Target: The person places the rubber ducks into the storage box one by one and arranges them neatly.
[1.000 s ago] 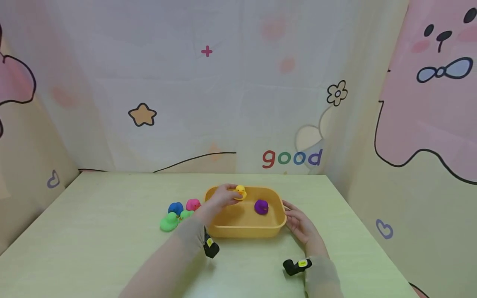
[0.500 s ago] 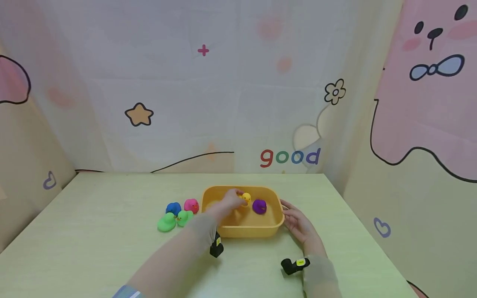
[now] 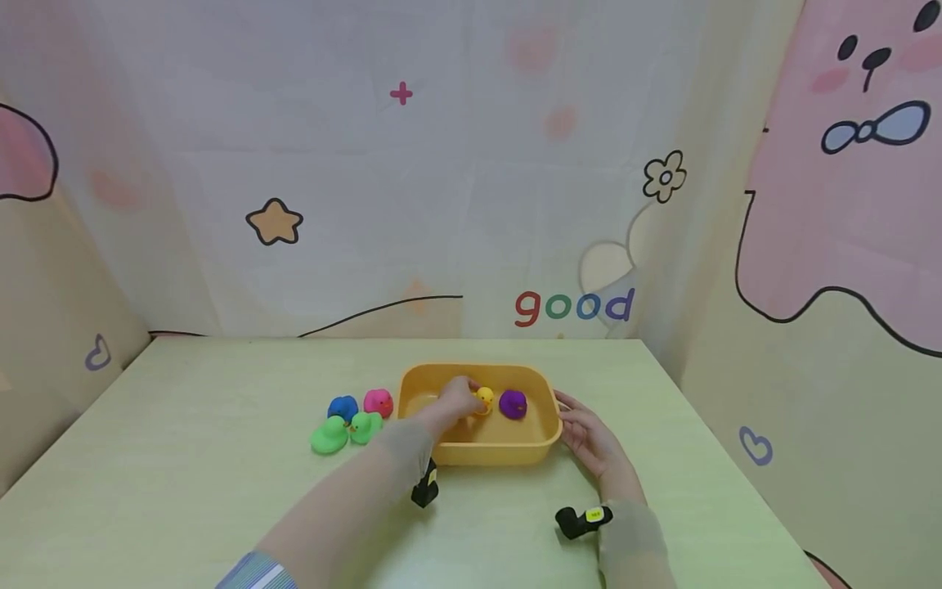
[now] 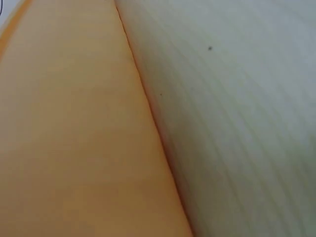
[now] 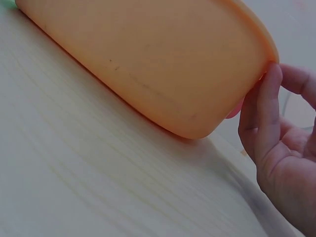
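Observation:
In the head view a yellow plastic tub (image 3: 493, 455) stands mid-table. My left hand (image 3: 456, 401) reaches over its near wall and pinches a small yellow rubber duck (image 3: 485, 397) low inside. A purple rubber duck (image 3: 513, 404) sits in the tub just right of it. At the tub's right end, my right hand (image 3: 592, 438) holds the rim. The right wrist view has the thumb and fingers of that right hand (image 5: 286, 133) at the tub's rim (image 5: 264, 37). Only the tub's outer wall (image 4: 84, 128) and table show in the left wrist view; the left hand's fingers are hidden there.
Left of the tub, a blue duck (image 3: 343, 409), a pink duck (image 3: 379, 402) and two green ducks (image 3: 329, 436) stand close together on the pale table (image 3: 184, 474). A printed cloth backdrop (image 3: 353, 180) rises behind the table and along its sides.
My left hand has carried the yellow duck from above the tub's back rim down into the tub, beside the purple duck. The right hand stays at the tub's right end.

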Motion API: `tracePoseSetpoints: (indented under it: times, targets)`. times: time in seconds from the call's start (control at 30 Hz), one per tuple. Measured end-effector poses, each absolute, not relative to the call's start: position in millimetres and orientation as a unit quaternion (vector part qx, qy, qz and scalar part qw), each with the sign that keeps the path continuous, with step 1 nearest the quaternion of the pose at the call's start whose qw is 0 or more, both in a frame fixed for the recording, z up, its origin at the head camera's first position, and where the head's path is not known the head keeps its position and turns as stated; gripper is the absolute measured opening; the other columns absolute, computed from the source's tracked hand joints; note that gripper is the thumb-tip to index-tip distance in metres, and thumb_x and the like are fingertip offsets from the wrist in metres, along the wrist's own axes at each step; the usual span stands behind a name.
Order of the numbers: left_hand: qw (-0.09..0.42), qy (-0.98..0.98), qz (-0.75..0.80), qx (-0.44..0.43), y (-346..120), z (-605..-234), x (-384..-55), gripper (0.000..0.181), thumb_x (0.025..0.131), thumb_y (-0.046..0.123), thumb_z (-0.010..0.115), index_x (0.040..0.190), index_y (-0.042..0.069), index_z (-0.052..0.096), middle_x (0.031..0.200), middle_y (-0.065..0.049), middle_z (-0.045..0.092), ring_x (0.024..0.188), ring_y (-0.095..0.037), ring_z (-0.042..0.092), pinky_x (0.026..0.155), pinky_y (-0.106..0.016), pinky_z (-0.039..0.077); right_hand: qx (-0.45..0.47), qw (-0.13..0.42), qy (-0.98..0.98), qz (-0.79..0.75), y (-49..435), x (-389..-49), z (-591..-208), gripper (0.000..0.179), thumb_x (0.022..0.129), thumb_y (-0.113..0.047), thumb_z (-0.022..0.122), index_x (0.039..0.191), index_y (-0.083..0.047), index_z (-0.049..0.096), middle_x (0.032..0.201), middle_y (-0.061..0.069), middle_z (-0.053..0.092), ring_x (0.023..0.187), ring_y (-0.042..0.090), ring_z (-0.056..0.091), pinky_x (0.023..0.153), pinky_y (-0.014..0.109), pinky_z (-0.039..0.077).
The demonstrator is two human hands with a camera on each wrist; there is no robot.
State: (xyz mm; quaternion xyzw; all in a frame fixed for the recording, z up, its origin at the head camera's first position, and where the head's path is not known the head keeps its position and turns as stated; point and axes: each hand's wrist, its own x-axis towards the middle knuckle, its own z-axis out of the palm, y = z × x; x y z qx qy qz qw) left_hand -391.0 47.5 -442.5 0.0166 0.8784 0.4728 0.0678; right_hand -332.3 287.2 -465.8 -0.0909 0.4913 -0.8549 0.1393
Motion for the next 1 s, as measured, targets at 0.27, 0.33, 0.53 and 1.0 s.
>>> tracePoseSetpoints:
  times: [0.27,0.33,0.53,1.0]
  targets:
    - [0.061,0.905,0.420,0.035,41,-424,-368,0.037,0.073,0.004,0.078,0.107,-0.002,0.064,0.105,-0.013,0.064,0.099,-0.029,0.054,0.094,-0.039,0.040,-0.084,0.141,0.513,-0.843,285,-327,-457,0.034,0.099,0.005,0.034,0.119,-0.015,0.052,0.103,-0.001,0.067,0.084,0.005,0.066,0.075,0.016,0.055]
    - [0.067,0.903,0.421,0.049,38,-422,-368,0.041,0.072,0.004,0.077,0.110,-0.003,0.063,0.107,-0.015,0.064,0.099,-0.028,0.055,0.095,-0.038,0.042,-0.077,0.140,0.516,-0.841,284,-327,-457,0.034,0.099,0.005,0.035,0.118,-0.015,0.053,0.103,-0.001,0.066,0.084,0.005,0.066,0.076,0.016,0.055]
    - [0.093,0.907,0.402,0.086,16,-404,-362,0.056,0.076,0.009,0.077,0.126,-0.004,0.054,0.128,-0.018,0.058,0.114,-0.031,0.054,0.106,-0.041,0.042,-0.072,0.139,0.516,-0.842,284,-326,-456,0.033,0.099,0.004,0.036,0.120,-0.014,0.052,0.102,-0.001,0.066,0.086,0.005,0.066,0.077,0.016,0.055]
    - [0.093,0.880,0.433,0.171,-103,-369,-345,0.051,0.089,0.019,0.070,0.133,0.000,0.053,0.134,-0.020,0.057,0.121,-0.036,0.055,0.104,-0.047,0.046,-0.058,0.125,0.509,-0.850,284,-334,-467,0.037,0.101,0.005,0.033,0.115,-0.018,0.059,0.106,-0.001,0.065,0.086,0.006,0.065,0.077,0.015,0.054]
